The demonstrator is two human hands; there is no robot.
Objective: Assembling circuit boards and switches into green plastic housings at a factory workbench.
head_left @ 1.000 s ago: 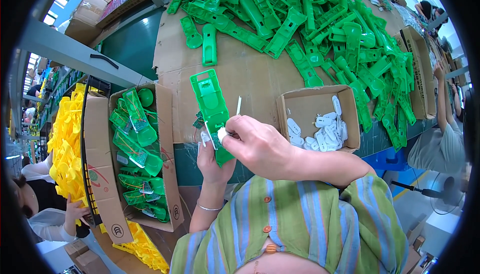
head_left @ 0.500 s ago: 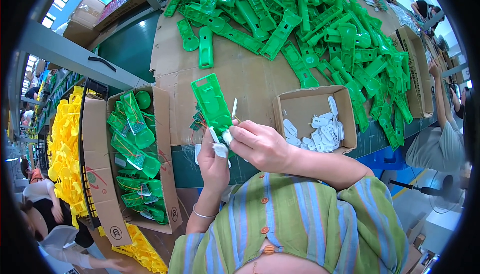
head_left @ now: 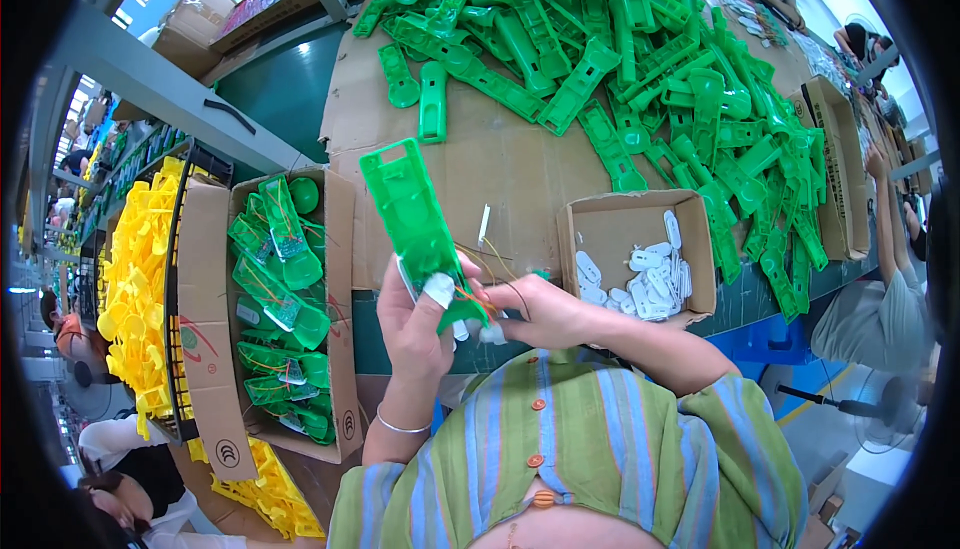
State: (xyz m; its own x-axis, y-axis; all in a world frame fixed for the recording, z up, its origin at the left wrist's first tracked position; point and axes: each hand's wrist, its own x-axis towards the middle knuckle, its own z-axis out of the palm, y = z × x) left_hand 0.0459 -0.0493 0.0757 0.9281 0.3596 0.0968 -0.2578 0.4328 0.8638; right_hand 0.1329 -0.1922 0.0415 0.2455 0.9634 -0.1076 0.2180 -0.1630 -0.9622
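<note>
My left hand (head_left: 415, 324) is closed around the lower part of a long green plastic housing (head_left: 408, 211), its hollow inner side facing up and its broad end pointing away from me. A white covering wraps the thumb tip. My right hand (head_left: 548, 311) is closed at the near end of the housing, its fingers pinching among thin orange wires (head_left: 474, 296). A white covering shows on one of its fingertips as well. More thin wires arc out above the right fingers. What lies under the fingers is partly hidden.
A large heap of green housings (head_left: 640, 69) covers the cardboard sheet (head_left: 480, 174). At right, a carton (head_left: 635, 201) holds small white oval pieces. Wired green housings fill a carton (head_left: 342, 349) at left, beside yellow parts (head_left: 140, 299). A thin white strip (head_left: 485, 223) lies ahead.
My right hand has shifted from the housing's middle to its near end, where orange wires now show. The circuit board that hung left of the housing is out of sight. The view has shifted slightly.
</note>
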